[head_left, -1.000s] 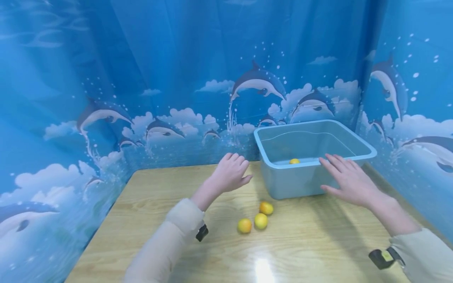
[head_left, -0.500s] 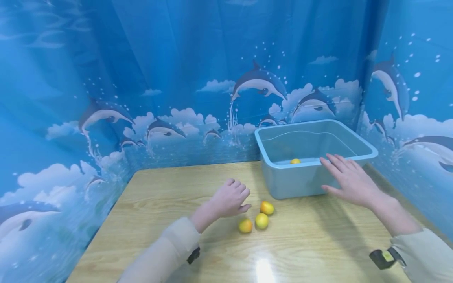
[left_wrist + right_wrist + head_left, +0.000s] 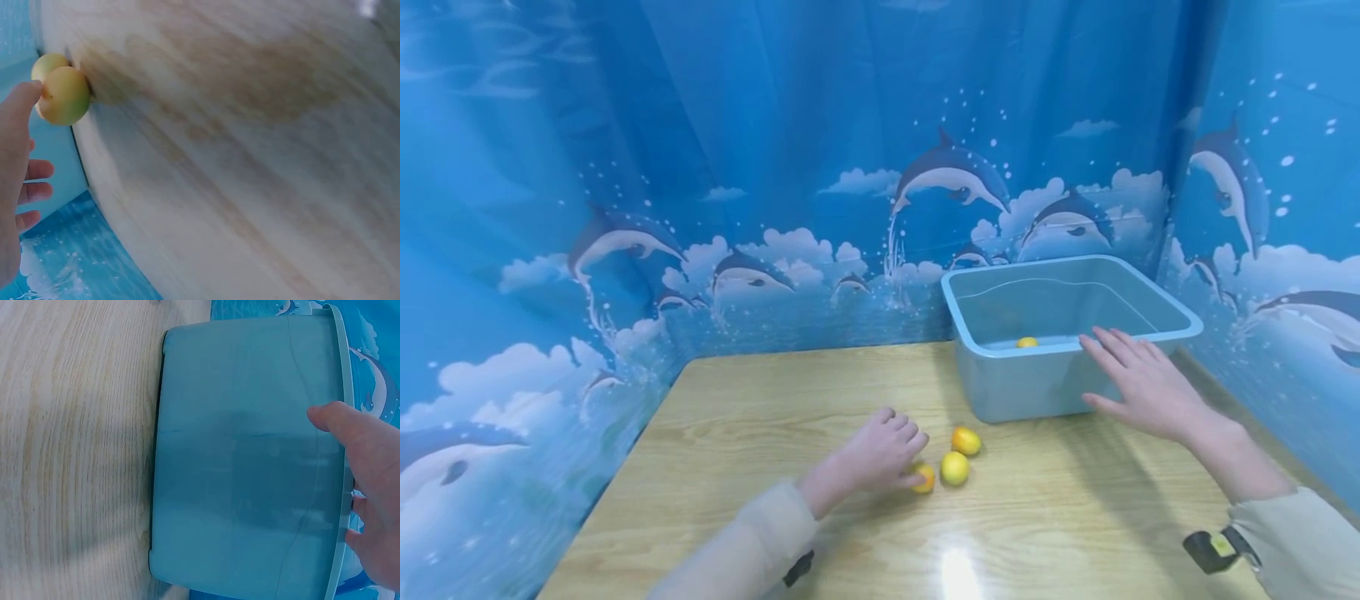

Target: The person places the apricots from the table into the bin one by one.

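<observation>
My left hand [image 3: 883,450] is low over the table, its thumb overlapping a small round yellow-orange fruit [image 3: 927,477] and partly hiding it. Seen from the left wrist, the thumb tip is right at the fruit [image 3: 65,97], while the other fingers hang apart from it, loosely bent. Just right of it lie a yellow fruit [image 3: 955,469] and an orange-yellow one [image 3: 966,441]. My right hand [image 3: 1138,383] is at the near rim of a light blue plastic tub [image 3: 1011,387], fingers extended. In the right wrist view the thumb shows in front of the tub's side [image 3: 250,456].
Inside the tub another yellow fruit [image 3: 1027,342] shows above the near rim. The tub stands at the back right of the wooden table [image 3: 760,400]. A blue curtain [image 3: 790,108] printed with dolphins hangs behind the table and along its sides.
My left hand has come down and slightly toward me, from above the table to the leftmost fruit. The right hand has stayed at the tub's rim.
</observation>
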A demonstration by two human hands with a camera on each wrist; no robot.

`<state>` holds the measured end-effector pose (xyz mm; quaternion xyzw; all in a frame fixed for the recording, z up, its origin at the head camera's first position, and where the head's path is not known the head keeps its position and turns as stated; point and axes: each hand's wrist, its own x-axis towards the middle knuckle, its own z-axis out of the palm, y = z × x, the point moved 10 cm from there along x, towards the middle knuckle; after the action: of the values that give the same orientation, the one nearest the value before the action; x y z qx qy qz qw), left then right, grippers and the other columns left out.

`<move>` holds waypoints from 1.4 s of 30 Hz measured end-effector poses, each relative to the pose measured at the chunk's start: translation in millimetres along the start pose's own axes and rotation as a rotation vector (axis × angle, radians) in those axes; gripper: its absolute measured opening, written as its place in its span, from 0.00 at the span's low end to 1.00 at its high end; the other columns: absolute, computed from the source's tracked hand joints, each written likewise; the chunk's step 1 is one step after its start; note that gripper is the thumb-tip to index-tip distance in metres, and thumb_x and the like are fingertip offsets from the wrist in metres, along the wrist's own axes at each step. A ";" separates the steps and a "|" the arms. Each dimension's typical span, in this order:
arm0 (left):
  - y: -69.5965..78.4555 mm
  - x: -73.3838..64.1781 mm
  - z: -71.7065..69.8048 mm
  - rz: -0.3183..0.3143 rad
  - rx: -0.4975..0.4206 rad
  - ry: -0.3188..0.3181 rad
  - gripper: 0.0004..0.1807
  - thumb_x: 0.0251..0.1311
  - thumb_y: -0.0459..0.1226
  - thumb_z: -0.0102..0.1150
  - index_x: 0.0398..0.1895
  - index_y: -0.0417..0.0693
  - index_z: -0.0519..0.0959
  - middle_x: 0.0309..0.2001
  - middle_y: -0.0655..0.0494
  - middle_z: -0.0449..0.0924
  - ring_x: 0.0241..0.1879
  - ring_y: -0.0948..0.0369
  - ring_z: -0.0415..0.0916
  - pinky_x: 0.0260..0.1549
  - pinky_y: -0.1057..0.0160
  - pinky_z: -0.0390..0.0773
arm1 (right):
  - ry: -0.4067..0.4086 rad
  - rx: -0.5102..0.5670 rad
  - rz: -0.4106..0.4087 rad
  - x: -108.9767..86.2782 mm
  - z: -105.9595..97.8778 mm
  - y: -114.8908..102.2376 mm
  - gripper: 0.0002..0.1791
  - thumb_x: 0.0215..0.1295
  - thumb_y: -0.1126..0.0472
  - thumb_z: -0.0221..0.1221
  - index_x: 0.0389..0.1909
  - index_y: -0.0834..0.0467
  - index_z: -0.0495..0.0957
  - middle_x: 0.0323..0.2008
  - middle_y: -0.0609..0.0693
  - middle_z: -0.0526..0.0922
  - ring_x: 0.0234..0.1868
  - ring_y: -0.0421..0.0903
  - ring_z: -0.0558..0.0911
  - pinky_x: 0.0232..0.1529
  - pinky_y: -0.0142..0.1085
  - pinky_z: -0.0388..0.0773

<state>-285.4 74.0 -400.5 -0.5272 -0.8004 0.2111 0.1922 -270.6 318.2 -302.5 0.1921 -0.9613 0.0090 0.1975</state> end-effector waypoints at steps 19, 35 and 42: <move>18.8 -7.2 20.0 0.053 -0.068 -0.062 0.27 0.56 0.66 0.42 0.38 0.56 0.72 0.35 0.62 0.72 0.38 0.62 0.70 0.51 0.57 0.68 | -0.008 0.004 0.004 0.1 -0.7 -0.1 0.44 0.56 0.48 0.62 0.68 0.64 0.54 0.64 0.67 0.58 0.62 0.67 0.58 0.58 0.61 0.52; 8.2 -5.1 10.8 -0.005 -0.150 -0.018 0.25 0.58 0.64 0.43 0.36 0.55 0.73 0.35 0.61 0.73 0.39 0.62 0.70 0.51 0.56 0.68 | -0.014 0.002 0.012 -0.2 0.1 0.1 0.44 0.56 0.49 0.63 0.68 0.65 0.55 0.64 0.67 0.58 0.62 0.67 0.58 0.58 0.61 0.52; -1.3 -3.2 5.3 -0.034 -0.167 -0.011 0.25 0.58 0.63 0.45 0.38 0.54 0.74 0.35 0.61 0.73 0.40 0.61 0.71 0.52 0.55 0.68 | -0.016 0.003 0.013 -0.5 -0.1 0.4 0.44 0.56 0.49 0.62 0.68 0.64 0.55 0.64 0.67 0.58 0.62 0.67 0.58 0.58 0.61 0.52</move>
<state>-287.9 69.8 -404.5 -0.5266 -0.8250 0.1433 0.1467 -270.3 318.7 -302.6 0.1864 -0.9640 0.0103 0.1892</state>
